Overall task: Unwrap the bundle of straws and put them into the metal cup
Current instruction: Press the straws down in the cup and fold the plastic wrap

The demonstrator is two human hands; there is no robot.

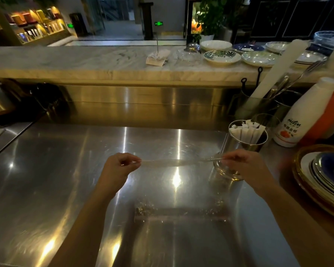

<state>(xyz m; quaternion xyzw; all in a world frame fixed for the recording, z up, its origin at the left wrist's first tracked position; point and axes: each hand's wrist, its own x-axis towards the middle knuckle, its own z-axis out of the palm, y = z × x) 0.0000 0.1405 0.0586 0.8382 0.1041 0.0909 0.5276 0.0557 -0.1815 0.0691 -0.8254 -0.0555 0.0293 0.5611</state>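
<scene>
My left hand point(120, 166) and my right hand point(245, 166) pinch the two ends of a clear plastic wrapper point(175, 162), stretched flat between them above the steel counter point(66, 180). The wrapper looks empty. A metal cup point(239, 144) stands just beyond my right hand, and several paper-wrapped white straws point(246, 132) stand upright inside it. A clear glass dish point(226, 170) sits under my right hand, partly hidden by it.
A white bottle point(305, 114) and an orange container point(332, 116) stand right of the cup. Stacked plates point(324, 176) fill the right edge. A utensil holder point(258, 105) with a long white packet stands behind. The raised marble ledge point(85, 60) carries more plates.
</scene>
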